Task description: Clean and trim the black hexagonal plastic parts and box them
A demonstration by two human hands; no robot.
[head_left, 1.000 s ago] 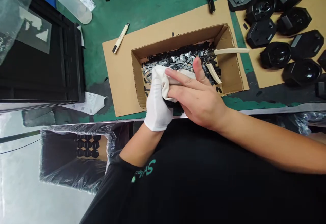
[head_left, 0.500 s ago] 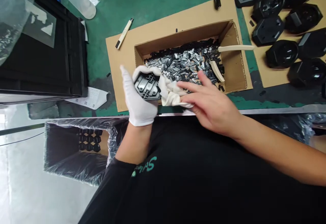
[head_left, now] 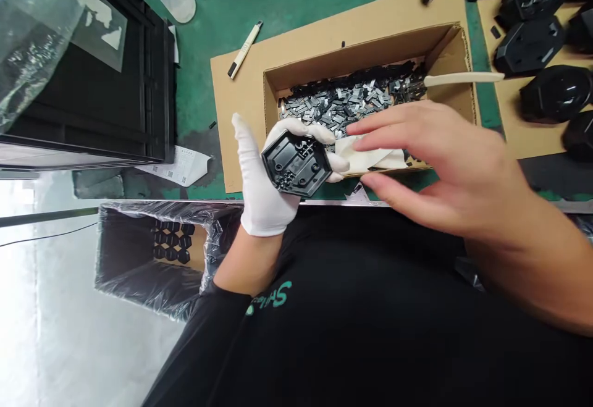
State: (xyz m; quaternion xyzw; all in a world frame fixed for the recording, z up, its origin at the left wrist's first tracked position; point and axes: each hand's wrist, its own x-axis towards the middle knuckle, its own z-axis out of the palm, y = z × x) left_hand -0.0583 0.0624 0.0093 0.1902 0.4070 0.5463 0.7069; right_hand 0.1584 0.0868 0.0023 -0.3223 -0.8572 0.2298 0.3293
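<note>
A black hexagonal plastic housing point(head_left: 296, 163) is gripped by the curled fingers of the gloved left hand point(head_left: 264, 178), in front of a cardboard box point(head_left: 352, 55) heaped with metal clips point(head_left: 343, 101). The bare right hand point(head_left: 445, 160) is held open, its fingers spread over a white cloth point(head_left: 370, 157).

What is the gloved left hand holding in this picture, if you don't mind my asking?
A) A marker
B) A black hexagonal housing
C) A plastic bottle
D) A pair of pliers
B. The white-gloved left hand grips the black hexagonal housing with its ribbed underside facing the camera.
</note>
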